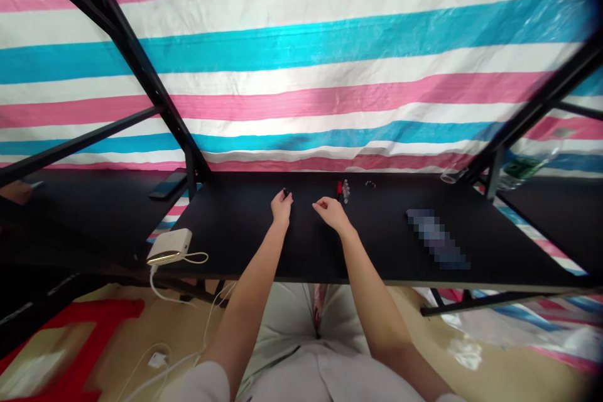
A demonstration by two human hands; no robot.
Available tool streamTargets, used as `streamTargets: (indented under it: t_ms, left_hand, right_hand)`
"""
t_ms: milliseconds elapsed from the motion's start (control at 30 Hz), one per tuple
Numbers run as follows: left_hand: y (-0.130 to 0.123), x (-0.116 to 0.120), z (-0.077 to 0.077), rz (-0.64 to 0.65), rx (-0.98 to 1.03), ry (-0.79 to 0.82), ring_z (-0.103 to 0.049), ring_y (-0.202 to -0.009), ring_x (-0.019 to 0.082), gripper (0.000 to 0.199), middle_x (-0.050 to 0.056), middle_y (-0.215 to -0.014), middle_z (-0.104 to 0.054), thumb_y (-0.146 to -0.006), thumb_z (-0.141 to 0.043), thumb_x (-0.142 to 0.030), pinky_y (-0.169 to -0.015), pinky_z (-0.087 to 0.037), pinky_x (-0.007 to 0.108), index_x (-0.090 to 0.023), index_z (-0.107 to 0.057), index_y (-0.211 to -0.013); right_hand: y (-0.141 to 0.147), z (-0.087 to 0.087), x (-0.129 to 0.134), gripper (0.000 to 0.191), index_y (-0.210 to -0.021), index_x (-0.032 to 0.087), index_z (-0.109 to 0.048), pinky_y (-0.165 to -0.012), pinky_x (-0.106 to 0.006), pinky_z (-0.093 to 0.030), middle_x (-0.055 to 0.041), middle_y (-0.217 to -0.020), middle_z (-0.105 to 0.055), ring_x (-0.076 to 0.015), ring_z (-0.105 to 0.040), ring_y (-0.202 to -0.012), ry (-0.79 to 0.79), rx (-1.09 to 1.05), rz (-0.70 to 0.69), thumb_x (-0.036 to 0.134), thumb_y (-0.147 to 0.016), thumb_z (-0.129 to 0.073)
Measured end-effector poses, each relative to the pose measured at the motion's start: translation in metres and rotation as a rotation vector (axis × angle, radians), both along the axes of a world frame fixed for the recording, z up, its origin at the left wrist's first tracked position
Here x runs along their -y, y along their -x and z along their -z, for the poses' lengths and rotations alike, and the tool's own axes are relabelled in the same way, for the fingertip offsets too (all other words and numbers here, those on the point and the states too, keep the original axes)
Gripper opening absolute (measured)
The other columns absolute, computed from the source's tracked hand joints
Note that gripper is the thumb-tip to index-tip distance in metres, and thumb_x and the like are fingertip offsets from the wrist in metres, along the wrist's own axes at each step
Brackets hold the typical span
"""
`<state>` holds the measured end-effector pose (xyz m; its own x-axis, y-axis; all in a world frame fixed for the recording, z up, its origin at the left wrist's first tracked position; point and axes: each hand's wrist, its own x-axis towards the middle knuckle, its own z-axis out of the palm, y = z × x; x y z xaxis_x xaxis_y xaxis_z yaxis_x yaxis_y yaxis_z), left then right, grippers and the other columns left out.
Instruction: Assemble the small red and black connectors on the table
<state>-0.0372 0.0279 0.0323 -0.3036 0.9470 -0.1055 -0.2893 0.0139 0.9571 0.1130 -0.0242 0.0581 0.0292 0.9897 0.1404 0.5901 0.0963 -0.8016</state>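
My left hand (281, 206) is closed around a small black object (285, 192) whose top shows above the fingers, over the black table (306, 248). To its right, my right hand (330, 210) has thumb and fingertips pinched together; anything between them is too small to make out. Just beyond the right hand lies a red-capped item (339, 188). Beside that item is a short row of small clear pieces (346, 191). A small ring of dark and clear beads (370, 184) lies farther right.
A white power bank (170, 245) with cables sits at the table's left edge. A blurred-out flat item (437, 239) lies on the right. Black metal posts (141, 66) stand at both sides. Another person's hand (17, 191) shows far left, beyond a phone (168, 184).
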Motion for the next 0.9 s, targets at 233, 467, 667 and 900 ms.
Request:
streamTargets:
  t_ms: [233, 467, 667, 900]
  left_hand:
    - [-0.02, 0.038, -0.043, 0.196, 0.159, -0.063, -0.058, -0.061, 0.009, 0.032, 0.008, -0.081, -0.063, -0.061, -0.07, -0.031, -0.059, -0.048, 0.023, -0.009, -0.062, -0.083]
    - [-0.032, 0.064, -0.065, 0.322, 0.168, -0.173, -0.055, -0.056, 0.008, 0.034, 0.003, -0.067, -0.06, -0.062, -0.069, -0.033, -0.057, -0.047, 0.024, -0.011, -0.064, -0.088]
    - [-0.028, 0.07, -0.071, 0.3, 0.076, -0.181, -0.056, -0.058, 0.009, 0.035, 0.004, -0.072, -0.062, -0.061, -0.069, -0.033, -0.057, -0.046, 0.024, -0.011, -0.064, -0.087]
    - [-0.029, 0.072, -0.074, 0.247, 0.03, -0.172, -0.048, -0.05, 0.005, 0.033, 0.003, -0.07, -0.06, -0.061, -0.069, -0.034, -0.05, -0.041, 0.019, -0.012, -0.065, -0.086]
  right_hand:
    - [0.009, -0.01, -0.001, 0.037, -0.072, 0.018, -0.055, -0.054, -0.024, -0.039, 0.0002, -0.06, -0.056, -0.0117, -0.05, -0.054, -0.046, -0.281, 0.005, 0.052, -0.078, -0.039]
    - [0.011, -0.032, 0.01, 0.048, -0.064, 0.018, -0.052, -0.045, -0.023, -0.035, 0.0012, -0.051, -0.051, -0.0093, -0.043, -0.043, 0.009, -0.51, -0.123, 0.06, -0.078, -0.034]
    - [0.007, -0.046, 0.023, 0.043, -0.064, 0.019, -0.049, -0.048, -0.023, -0.036, 0.0024, -0.055, -0.052, -0.0085, -0.044, -0.046, -0.034, -0.48, -0.178, 0.058, -0.077, -0.039]
    - [0.002, -0.05, 0.028, 0.035, -0.073, 0.019, -0.052, -0.051, -0.022, -0.038, 0.0019, -0.061, -0.054, -0.0086, -0.045, -0.05, -0.065, -0.465, -0.246, 0.053, -0.079, -0.041]
